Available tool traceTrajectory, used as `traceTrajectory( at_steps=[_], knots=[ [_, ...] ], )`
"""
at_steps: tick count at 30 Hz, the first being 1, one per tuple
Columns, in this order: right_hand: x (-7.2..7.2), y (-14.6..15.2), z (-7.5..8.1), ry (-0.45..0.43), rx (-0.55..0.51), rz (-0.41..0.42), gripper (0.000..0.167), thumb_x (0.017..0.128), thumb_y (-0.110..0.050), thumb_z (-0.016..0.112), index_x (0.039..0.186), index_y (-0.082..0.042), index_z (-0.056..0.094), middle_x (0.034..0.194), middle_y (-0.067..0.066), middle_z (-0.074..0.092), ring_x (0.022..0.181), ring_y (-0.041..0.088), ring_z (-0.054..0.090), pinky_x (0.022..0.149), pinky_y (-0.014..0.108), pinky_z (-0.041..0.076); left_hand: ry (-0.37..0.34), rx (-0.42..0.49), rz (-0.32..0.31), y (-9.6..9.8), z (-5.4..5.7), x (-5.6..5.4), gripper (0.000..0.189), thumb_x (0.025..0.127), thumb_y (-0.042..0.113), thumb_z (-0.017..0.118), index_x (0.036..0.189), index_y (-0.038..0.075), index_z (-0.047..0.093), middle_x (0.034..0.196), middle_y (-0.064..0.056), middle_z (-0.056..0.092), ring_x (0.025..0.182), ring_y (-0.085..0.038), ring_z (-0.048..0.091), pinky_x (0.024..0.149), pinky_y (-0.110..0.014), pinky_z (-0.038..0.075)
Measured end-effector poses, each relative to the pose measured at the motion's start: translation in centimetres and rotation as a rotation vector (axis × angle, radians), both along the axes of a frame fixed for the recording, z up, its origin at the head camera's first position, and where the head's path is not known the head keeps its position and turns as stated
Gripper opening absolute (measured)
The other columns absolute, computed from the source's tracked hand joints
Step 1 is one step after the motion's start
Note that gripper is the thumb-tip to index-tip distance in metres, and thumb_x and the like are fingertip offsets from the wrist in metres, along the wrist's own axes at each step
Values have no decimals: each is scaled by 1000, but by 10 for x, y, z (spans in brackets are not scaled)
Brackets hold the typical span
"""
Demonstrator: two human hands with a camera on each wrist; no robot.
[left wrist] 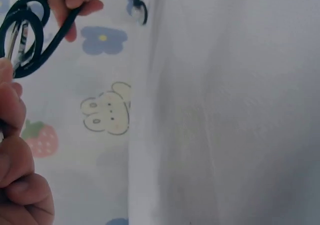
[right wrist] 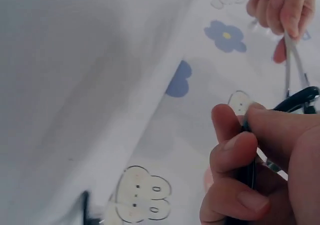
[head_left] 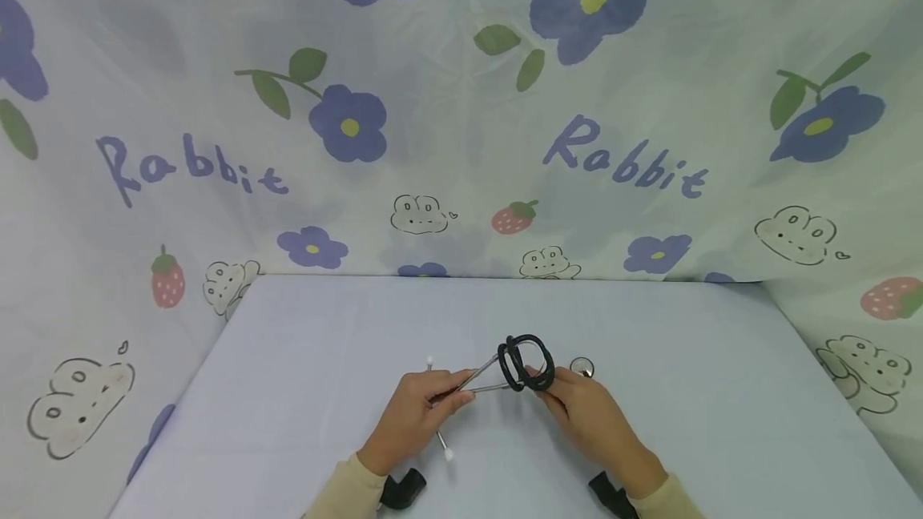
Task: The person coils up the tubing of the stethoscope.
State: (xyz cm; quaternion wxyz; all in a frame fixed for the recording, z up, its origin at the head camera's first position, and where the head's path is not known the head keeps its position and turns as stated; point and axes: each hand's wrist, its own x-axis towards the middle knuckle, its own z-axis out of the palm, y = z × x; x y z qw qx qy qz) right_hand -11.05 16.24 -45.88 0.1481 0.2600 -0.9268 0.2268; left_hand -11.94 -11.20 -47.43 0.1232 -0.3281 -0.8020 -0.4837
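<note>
A stethoscope hangs between both hands, its black tubing (head_left: 550, 371) looped into a coil. My left hand (head_left: 414, 411) grips the metal ear tubes (head_left: 490, 387); their white ear tips (head_left: 449, 455) stick out on either side of it. On the other side, my right hand (head_left: 594, 415) pinches the black tubing between thumb and fingers, as the right wrist view shows with the tubing (right wrist: 295, 101) running out past the thumb. The round chest piece (head_left: 582, 368) shows just beyond the right hand. Part of the coil is hidden behind the right fingers.
A white table (head_left: 324, 327) lies under the hands. Behind it and at its sides hangs a cloth (head_left: 461, 142) printed with flowers, rabbits and strawberries. Black wrist devices (head_left: 404, 491) sit at both sleeves.
</note>
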Motion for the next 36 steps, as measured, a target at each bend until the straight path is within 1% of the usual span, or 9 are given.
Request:
traceTrajectory(
  at_steps=[1,3,8,11,15,21,27,32,36],
  knots=[
    [1,-1,1,7,5,7,30,87,-8,77,116,-9,76,89,-2,69,75,11,65,64,28,54,2,-5,9,0,0,0,29,93,15,72,121,6,74,67,14,49,60,4,36,51,-15,34],
    [4,-2,4,18,-7,17,23,86,-8,78,109,-7,77,88,-1,70,74,11,67,63,26,54,7,-11,29,1,1,0,29,93,16,72,120,6,74,68,15,49,60,4,37,51,-16,34],
    [8,-5,9,35,-17,66,10,86,-6,79,96,-5,76,84,-3,69,69,5,62,59,20,51,8,-32,80,3,0,1,30,92,19,74,119,6,75,69,17,51,60,4,39,51,-16,37],
    [9,-6,10,53,-5,88,14,86,-7,79,99,-4,76,84,-3,69,68,2,57,58,18,49,13,-45,108,3,0,2,30,92,20,74,119,7,75,69,17,50,59,4,38,50,-16,36],
    [12,-8,11,55,15,79,21,85,-6,80,105,-3,75,85,-3,67,66,0,52,56,16,46,43,-61,155,5,2,3,30,91,18,75,118,7,75,69,18,51,59,4,38,51,-14,34],
    [19,-14,12,34,42,115,27,87,-4,77,114,0,72,90,-2,64,69,1,53,60,16,49,98,-90,222,8,4,5,30,89,16,77,116,5,76,71,17,56,59,5,37,51,-12,33],
    [23,-15,17,46,58,162,28,87,1,74,115,1,70,94,0,62,73,2,52,63,16,48,92,-165,269,8,5,6,31,88,18,78,117,7,76,69,18,51,56,6,33,50,-11,30],
    [26,-13,23,91,141,140,34,80,3,78,113,-2,70,94,0,61,76,7,56,65,19,51,54,-234,290,8,6,7,31,89,21,77,118,10,76,65,20,45,55,5,30,49,-14,29],
    [26,-11,25,168,210,153,43,72,5,82,113,-2,70,99,3,62,87,13,60,72,23,55,58,-302,308,9,8,9,31,90,25,76,118,13,77,62,19,42,54,4,29,50,-18,29]
  ],
)
